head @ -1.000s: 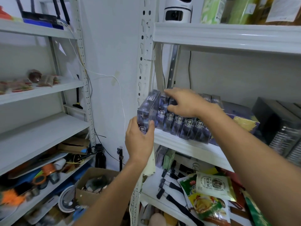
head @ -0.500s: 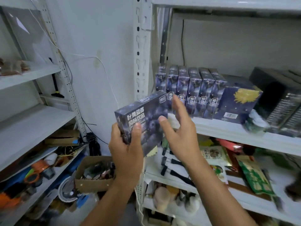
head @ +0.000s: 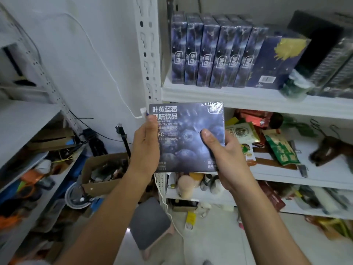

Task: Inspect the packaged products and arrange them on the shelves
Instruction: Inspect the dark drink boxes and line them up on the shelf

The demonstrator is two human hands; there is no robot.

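left hand point(head: 146, 148) at nine o'clock, right hand point(head: 225, 153) at four: fingers point(head: 207, 136) pinch the box point(head: 189, 134) by its edges, print toward the eyes, probably for inspection.

white wall point(head: 91, 44), white metal shelving point(head: 248, 101) (cluttered), pale floor point(head: 219, 238), grey stool point(head: 150, 224)

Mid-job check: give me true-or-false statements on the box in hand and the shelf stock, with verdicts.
1. Both the left hand and the right hand hold the film-wrapped dark-blue blueberry-print box. True.
2. A row of matching dark-blue boxes stands upright on the white metal shelf. True.
3. The held box's blank back faces the camera. False: its printed front does.
4. The dark-blue yellow-flower box stands left of that row. False: the yellow-flower box stands at its right end.
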